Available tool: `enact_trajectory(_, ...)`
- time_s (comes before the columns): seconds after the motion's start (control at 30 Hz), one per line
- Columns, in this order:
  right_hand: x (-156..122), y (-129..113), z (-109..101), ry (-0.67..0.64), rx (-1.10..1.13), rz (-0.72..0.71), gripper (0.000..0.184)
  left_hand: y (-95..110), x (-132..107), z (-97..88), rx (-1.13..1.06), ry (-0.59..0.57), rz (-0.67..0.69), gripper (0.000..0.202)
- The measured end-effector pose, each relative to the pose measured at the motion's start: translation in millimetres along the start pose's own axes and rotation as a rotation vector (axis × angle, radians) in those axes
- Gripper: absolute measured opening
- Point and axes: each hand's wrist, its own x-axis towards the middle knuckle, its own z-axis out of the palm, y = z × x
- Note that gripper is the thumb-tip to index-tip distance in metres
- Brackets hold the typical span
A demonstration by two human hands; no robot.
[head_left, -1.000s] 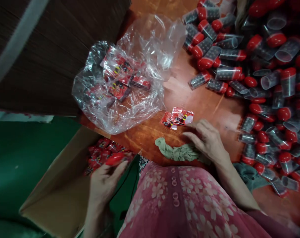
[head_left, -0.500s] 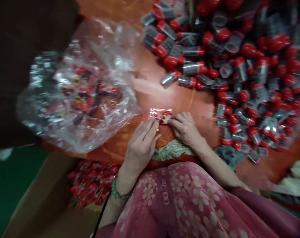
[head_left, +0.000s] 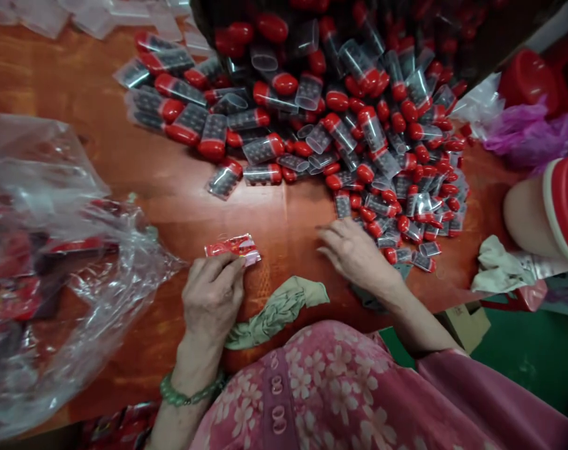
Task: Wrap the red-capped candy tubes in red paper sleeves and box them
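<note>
A small shiny red packet (head_left: 228, 245) lies on the orange-brown tabletop. My left hand (head_left: 213, 297) is closed, its fingertips pinching the packet's near edge and covering part of it. Nothing shows in my right hand (head_left: 356, 257), which is just above the table with its fingers stretched out and a little apart. It is nearest to the front of a large heap of clear tubes with red rounded ends (head_left: 265, 150), with a small gap between. A crumpled pale green cloth (head_left: 281, 309) rests on the table between my two hands.
On the left, a clear plastic bag (head_left: 110, 312) holds several red packets. More red packets (head_left: 124, 428) show below the table edge. At the right stand a pale tub with a red lid (head_left: 532, 203) and a purple bag (head_left: 528, 134). A whitish cloth (head_left: 500, 269) lies near the tub.
The view has swung to the right. My right hand has let go of the packet and moved right, towards the tubes. My left hand has gone from lying flattish at the packet to pinching it.
</note>
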Motion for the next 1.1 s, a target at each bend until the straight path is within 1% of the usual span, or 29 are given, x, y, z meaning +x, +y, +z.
enact_trajectory(0.07,-12,18,-5,-0.032,-0.134,0.121,0.023,0,2,-0.5,-0.039,-0.022,-0.030,0.011)
enact_trajectory(0.13,-16,29,-4,-0.061,-0.230,0.182,0.032,0,4,-2.1,-0.067,-0.047,-0.052,0.013)
enact_trajectory(0.2,-15,35,2,-0.077,-0.290,0.185,0.035,0,7,-4.5,-0.073,-0.069,-0.062,0.015)
enact_trajectory(0.3,-8,39,9,-0.087,-0.336,0.126,0.031,2,12,-7.9,-0.076,-0.109,-0.077,0.015)
enact_trajectory(0.4,-2,43,9,-0.075,-0.290,0.087,0.031,2,18,-9.3,-0.087,-0.121,-0.104,0.013)
enact_trajectory(0.47,-2,44,7,-0.017,-0.166,0.077,0.033,2,21,-9.8,-0.107,-0.129,-0.138,0.012)
enact_trajectory(0.5,-3,43,6,0.037,-0.069,0.064,0.032,3,22,-10.2,-0.125,-0.129,-0.166,0.012)
enact_trajectory(0.6,-4,35,7,0.275,0.330,0.055,0.020,8,25,-12.5,-0.196,-0.098,-0.279,0.011)
enact_trajectory(0.67,-4,27,10,0.396,0.653,0.130,0.017,14,25,-14.5,-0.248,-0.057,-0.345,0.011)
enact_trajectory(0.7,-3,23,12,0.419,0.815,0.188,0.019,17,25,-15.7,-0.278,-0.043,-0.369,0.010)
enact_trajectory(0.77,-1,15,16,0.417,1.094,0.298,0.023,23,25,-18.4,-0.361,-0.045,-0.407,0.008)
enact_trajectory(0.8,0,11,17,0.410,1.194,0.339,0.025,26,25,-20.1,-0.418,-0.059,-0.426,0.007)
enact_trajectory(0.87,1,6,18,0.410,1.314,0.380,0.028,32,25,-24.2,-0.541,-0.083,-0.460,0.006)
enact_trajectory(1.0,-1,-7,14,0.390,1.366,0.347,0.029,40,24,-32.7,-0.722,-0.113,-0.489,0.005)
enact_trajectory(1.1,-2,-19,10,0.334,1.378,0.306,0.030,43,23,-36.9,-0.808,-0.166,-0.492,0.007)
